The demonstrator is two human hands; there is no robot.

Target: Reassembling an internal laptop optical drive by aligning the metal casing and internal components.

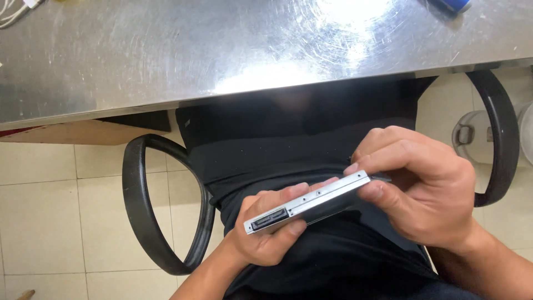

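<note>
I am seated, looking down at my lap, and I hold a thin silver drive caddy (307,203) between both hands, edge up, running from 8 o'clock to 2 o'clock across the lower middle of the view. My left hand (265,230) is wrapped around its lower end at about 7 o'clock, thumb below and fingers behind, next to a small black connector slot (269,219) set into the end face. My right hand (425,186) pinches the upper end at about 3 o'clock, thumb under the edge and fingertips over it. Both hands are closed on the caddy; neither is loose.

To handle it well, I judge that the left hand should stay the steady anchor while the right does the fine work, with light pressure on the rim so the thin tray does not flex, and fingers kept off the connector.

The caddy is flat, rectangular brushed metal, pale and matte, with tiny screw holes along its narrow edge. Beneath it my dark trousers (300,150) look soft and creased. At 12 o'clock a steel table (166,50) spreads across the top, scratched and shiny with glare. Curved black chair armrests (139,205) loop at 9 and 3 o'clock, smooth like plastic. The floor (39,222) is cream tile with thin grout lines.
</note>
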